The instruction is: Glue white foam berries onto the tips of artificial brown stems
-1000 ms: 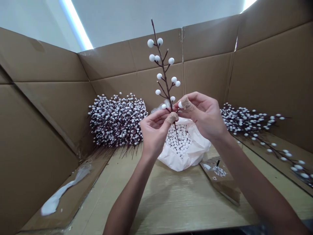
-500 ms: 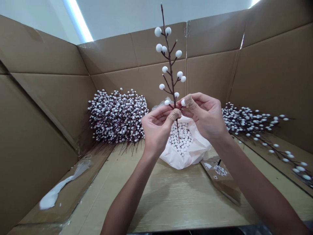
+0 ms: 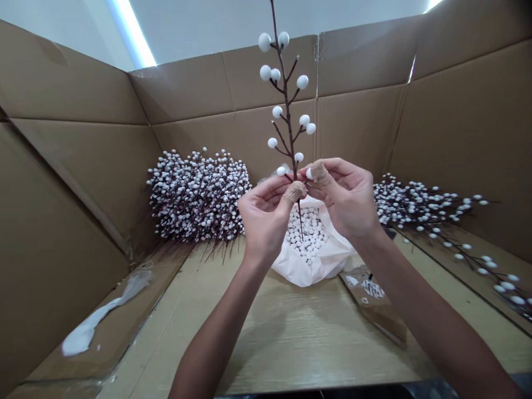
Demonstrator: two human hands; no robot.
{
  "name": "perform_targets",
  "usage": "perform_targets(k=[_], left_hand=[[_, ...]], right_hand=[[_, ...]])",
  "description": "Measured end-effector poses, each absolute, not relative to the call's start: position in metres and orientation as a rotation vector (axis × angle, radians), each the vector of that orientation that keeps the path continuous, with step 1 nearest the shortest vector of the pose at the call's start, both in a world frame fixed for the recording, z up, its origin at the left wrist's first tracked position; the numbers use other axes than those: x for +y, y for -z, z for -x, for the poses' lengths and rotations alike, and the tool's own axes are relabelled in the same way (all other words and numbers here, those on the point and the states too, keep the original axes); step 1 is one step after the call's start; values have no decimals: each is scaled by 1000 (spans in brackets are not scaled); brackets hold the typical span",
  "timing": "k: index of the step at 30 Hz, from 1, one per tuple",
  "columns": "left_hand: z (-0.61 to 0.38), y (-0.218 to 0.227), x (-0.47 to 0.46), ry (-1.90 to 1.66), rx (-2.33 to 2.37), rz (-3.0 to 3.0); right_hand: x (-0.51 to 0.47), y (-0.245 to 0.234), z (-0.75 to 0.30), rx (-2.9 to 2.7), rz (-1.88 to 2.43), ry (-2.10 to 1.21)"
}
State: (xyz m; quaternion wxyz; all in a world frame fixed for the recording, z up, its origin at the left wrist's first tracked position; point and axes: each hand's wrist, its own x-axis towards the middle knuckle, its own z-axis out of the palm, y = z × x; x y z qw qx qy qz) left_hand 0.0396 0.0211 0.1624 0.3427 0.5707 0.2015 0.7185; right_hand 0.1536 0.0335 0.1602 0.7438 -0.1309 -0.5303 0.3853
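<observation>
I hold a thin dark brown branch [image 3: 286,105] upright; it carries several white balls on short twigs. My left hand [image 3: 266,219] pinches its stem low down, thumb wrapped in tan tape. My right hand [image 3: 347,199], its thumb taped too, pinches a white ball [image 3: 308,173] against a lower twig of the branch. Right behind and below the hands sits an open white bag of loose white balls [image 3: 307,244].
A dense pile of finished ball branches [image 3: 197,194] lies at the back left, another spread [image 3: 419,205] on the right. Tall cardboard walls [image 3: 75,183] surround the wooden tabletop [image 3: 291,338]. A white strip [image 3: 95,324] lies at the left, a small cardboard piece [image 3: 374,307] at the right.
The branch has risen in view, its tip now cut off by the top edge. Both hands kept their pinches with the ball at the same lower twig.
</observation>
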Motion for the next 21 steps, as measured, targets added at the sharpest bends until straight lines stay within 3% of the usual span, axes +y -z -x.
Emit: perform_targets(k=[21], left_hand=[[-45, -163, 10, -1991, 694, -1603]], right_hand=[[27, -155, -144, -1208, 309, -737]])
